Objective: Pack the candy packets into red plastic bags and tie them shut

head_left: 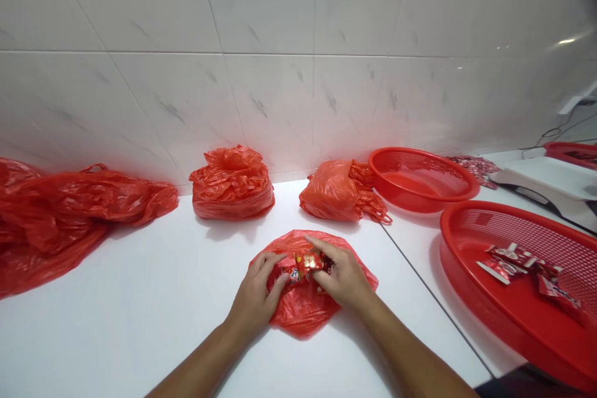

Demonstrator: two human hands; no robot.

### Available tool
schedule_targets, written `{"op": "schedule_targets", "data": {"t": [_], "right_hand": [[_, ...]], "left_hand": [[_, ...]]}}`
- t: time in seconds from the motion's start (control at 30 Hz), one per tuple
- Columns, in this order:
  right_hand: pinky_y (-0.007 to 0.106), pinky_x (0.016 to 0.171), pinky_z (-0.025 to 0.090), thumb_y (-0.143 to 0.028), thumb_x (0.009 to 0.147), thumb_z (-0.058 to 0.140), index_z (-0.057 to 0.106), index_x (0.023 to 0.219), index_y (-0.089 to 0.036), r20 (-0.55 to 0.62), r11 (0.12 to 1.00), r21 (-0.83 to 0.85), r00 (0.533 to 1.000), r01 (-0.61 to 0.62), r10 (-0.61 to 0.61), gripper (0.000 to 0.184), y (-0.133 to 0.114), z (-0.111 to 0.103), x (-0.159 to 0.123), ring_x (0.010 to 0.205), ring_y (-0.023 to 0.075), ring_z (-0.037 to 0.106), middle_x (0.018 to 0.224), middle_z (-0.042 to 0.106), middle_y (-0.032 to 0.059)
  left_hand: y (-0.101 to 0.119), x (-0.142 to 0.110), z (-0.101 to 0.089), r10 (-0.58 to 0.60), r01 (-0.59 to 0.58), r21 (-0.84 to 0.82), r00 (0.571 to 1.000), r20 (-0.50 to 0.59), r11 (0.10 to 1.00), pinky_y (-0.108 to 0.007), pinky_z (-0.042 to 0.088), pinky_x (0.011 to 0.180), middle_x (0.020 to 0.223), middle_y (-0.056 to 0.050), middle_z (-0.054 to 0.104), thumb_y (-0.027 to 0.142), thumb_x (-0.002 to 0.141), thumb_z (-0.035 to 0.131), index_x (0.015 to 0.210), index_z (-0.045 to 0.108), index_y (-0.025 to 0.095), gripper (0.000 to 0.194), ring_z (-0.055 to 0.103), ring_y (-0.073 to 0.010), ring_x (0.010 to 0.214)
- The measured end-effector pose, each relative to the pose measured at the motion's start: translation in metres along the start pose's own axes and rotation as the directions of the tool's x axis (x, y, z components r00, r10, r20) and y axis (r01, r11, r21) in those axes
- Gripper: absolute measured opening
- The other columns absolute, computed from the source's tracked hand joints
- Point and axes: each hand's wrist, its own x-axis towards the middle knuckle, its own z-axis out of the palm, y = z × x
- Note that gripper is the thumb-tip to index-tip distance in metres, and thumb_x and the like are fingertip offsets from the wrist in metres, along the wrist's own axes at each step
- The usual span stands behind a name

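1 thin red plastic bag (303, 318) on white bench (163, 323); over it, 1 shiny red-and-gold packet (305, 262) pinched by right hand (346, 275); left hand (255, 289) curled beside white-lettered red packet (293, 276), grip unclear.

The nearest bag (303, 318) lies on the table (158, 298) before two bundled bags (233, 189) by the wall (270, 99). Off right, packets (513, 259) sit in one basket (485, 308), another basket (422, 201) behind it.

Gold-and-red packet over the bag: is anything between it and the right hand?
Nothing visible: the right hand holds the gold-and-red packet between thumb and fingers, above the red bag.
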Motion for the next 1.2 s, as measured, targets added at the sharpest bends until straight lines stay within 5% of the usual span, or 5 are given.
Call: {"op": "schedule_targets", "data": {"t": [0.3, 0.5, 0.67, 0.87, 1.2], "right_hand": [[0.037, 0.075, 0.054, -0.012, 0.072, 0.068, 0.067, 0.141, -0.03, 0.158, 0.994, -0.112, 0.987, -0.02, 0.037, 0.072, -0.005, 0.01, -0.005, 0.071, 0.02, 0.067, 0.097, 0.081, 0.0016], [0.029, 0.064, 0.052, -0.033, 0.077, 0.082, 0.07, 0.126, -0.026, 0.008, 0.976, 0.164, 0.99, -0.143, 0.144, 0.051, -0.01, 0.011, -0.003, 0.071, 0.0165, 0.064, 0.095, 0.075, 0.0011], [0.021, 0.048, 0.043, -0.051, 0.087, 0.073, 0.068, 0.084, -0.02, -0.154, 0.548, 0.816, 0.843, -0.186, 0.515, 0.032, 0.003, -0.01, 0.014, 0.063, 0.0126, 0.06, 0.079, 0.069, 0.0026], [0.028, 0.067, 0.061, -0.018, 0.072, 0.067, 0.069, 0.085, -0.02, -0.204, 0.322, 0.947, 0.751, -0.012, 0.628, 0.014, 0.011, -0.024, 0.024, 0.082, 0.0184, 0.072, 0.085, 0.076, 0.0057], [0.021, 0.058, 0.049, -0.02, 0.075, 0.075, 0.067, 0.102, -0.02, -0.086, 0.712, 0.668, 0.927, -0.219, 0.365, 0.028, 0.006, -0.002, 0.01, 0.066, 0.0087, 0.061, 0.111, 0.078, 0.0039]], "left_hand": [[0.008, -0.001, -0.006, 0.518, -0.518, -0.008, 0.855, 0.019, 0.855, -0.049, 0.053, 0.108, 0.135, -0.01, 0.068, 0.028, 0.101, 0.064, 0.154, 0.051, 0.032, 0.055, 0.065, -0.028, 0.123], [0.009, -0.003, -0.004, 0.47, -0.489, 0.037, 0.814, -0.341, 0.872, -0.046, 0.057, 0.097, 0.118, -0.008, 0.069, 0.01, 0.099, 0.061, 0.15, 0.058, 0.032, 0.055, 0.066, -0.0247, 0.111], [0.005, -0.009, -0.001, 0.35, -0.384, 0.043, 0.781, -0.517, 0.922, -0.051, 0.056, 0.099, 0.126, -0.007, 0.064, 0.005, 0.095, 0.063, 0.153, 0.054, 0.04, 0.068, 0.063, -0.027, 0.117], [0.003, -0.002, 0.006, 0.42, -0.406, 0.195, 0.907, -0.035, 0.893, -0.048, 0.055, 0.097, 0.127, -0.007, 0.07, 0.006, 0.096, 0.056, 0.148, 0.06, 0.04, 0.062, 0.067, -0.0268, 0.115], [0.003, -0.006, 0.004, 0.213, -0.271, 0.216, 0.942, 0.258, 0.938, -0.062, 0.047, 0.114, 0.15, -0.009, 0.061, 0.033, 0.098, 0.067, 0.154, 0.054, 0.038, 0.058, 0.058, -0.0353, 0.137]]}}
